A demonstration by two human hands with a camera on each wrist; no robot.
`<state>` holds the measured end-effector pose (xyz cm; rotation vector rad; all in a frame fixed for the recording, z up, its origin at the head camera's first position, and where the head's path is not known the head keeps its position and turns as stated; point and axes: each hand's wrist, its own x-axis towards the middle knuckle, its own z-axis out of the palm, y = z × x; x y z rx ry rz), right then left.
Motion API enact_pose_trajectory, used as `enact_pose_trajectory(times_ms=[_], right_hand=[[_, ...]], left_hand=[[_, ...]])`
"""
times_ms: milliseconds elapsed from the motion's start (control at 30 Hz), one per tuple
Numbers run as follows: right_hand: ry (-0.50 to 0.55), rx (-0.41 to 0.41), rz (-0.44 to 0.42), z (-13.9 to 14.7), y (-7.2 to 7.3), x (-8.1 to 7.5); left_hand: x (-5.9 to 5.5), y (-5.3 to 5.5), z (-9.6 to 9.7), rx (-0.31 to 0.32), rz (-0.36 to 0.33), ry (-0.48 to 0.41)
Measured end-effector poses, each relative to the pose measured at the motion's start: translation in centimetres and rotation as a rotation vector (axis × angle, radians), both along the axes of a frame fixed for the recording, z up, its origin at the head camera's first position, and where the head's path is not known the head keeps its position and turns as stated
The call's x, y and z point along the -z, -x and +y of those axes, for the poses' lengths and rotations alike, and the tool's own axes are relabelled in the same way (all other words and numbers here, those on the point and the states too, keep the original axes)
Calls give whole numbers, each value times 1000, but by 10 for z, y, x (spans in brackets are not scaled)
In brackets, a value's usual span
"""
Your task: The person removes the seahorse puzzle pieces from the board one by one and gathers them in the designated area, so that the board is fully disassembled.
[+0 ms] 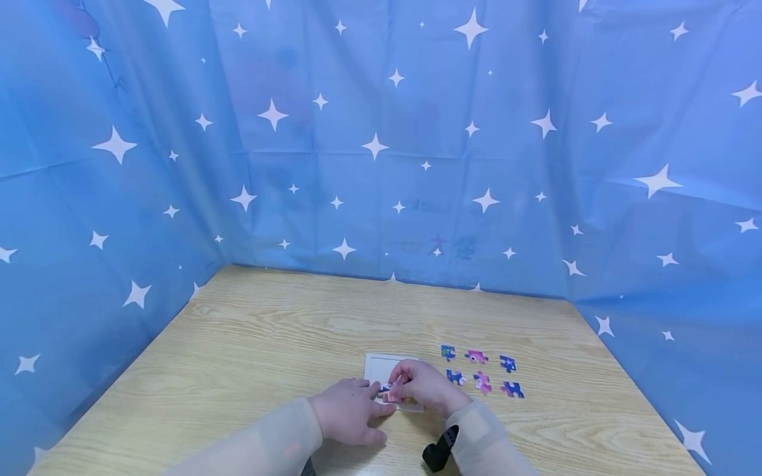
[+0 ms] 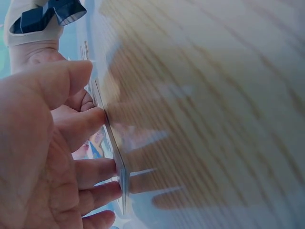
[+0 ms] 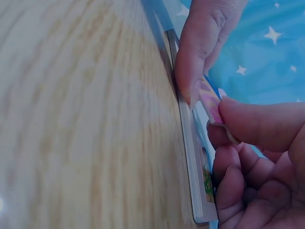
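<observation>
A white puzzle tray [image 1: 376, 363] lies on the table between both hands. My left hand [image 1: 350, 412] is spread flat at its left and near edges, and in the left wrist view the extended fingertips rest on the tray's rim [image 2: 125, 183]. From the right, my right hand [image 1: 427, 387] pinches a pink puzzle piece [image 3: 210, 101] between thumb and forefinger. That piece is tilted over the tray, close by the left fingers. Lower in the right wrist view, a green-printed piece [image 3: 208, 183] sits inside the tray. The hands hide much of the tray's inside.
Several loose jigsaw pieces lie in two rows right of the tray, among them a pink one [image 1: 483, 382] and a dark blue one [image 1: 507, 363]. A blue star-patterned curtain [image 1: 381, 165] surrounds the wooden table [image 1: 250, 344]. A black wrist device [image 1: 439, 451] sits at the right sleeve.
</observation>
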<state>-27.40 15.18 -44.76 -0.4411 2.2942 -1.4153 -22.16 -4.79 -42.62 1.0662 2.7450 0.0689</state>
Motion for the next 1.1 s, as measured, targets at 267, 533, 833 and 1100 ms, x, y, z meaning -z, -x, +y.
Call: enact_pose_trajectory(times_ms=[267, 533, 833, 1100], right_hand=[[49, 22, -27, 4, 1, 1], [63, 25, -47, 10, 1, -1], [79, 85, -44, 25, 1, -9], [74, 134, -33, 55, 0, -14]], left_hand=[[-1, -2, 0, 2, 25, 15], [0, -2, 0, 3, 37, 13], [0, -2, 1, -13, 36, 13], [-1, -2, 1, -28, -19, 1]])
